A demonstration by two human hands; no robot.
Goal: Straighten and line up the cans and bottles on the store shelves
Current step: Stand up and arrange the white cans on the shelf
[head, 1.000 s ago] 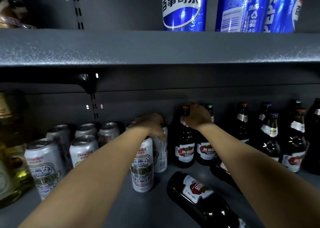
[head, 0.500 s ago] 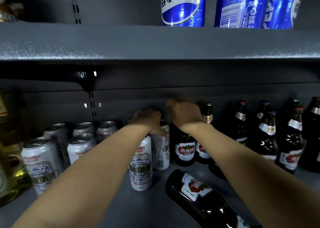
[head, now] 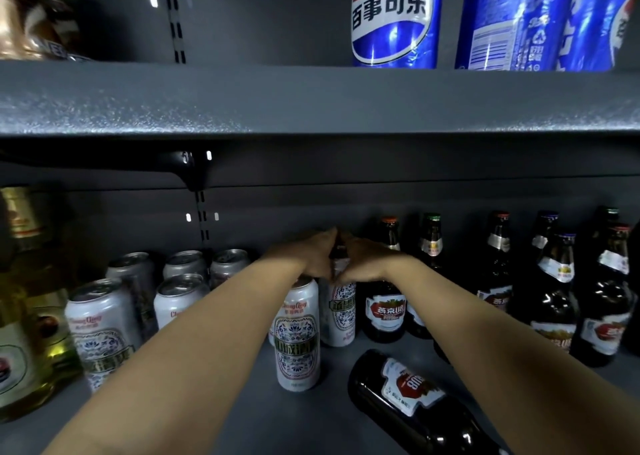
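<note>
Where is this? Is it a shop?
Most likely a shop's drinks aisle: grey metal shelves carry rows of white beer cans, brown beer bottles and blue Pepsi cans.

Grey metal shelf [head: 214, 416], upright beer cans [head: 296, 337], standing bottles [head: 554, 302], toppled bottle [head: 412, 402]

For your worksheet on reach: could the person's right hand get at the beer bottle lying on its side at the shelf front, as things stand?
Probably yes. The fallen bottle lies at the open shelf front, just below the right forearm, with nothing over it. The right hand is further back, by a can, and would have to pull back first.
</note>
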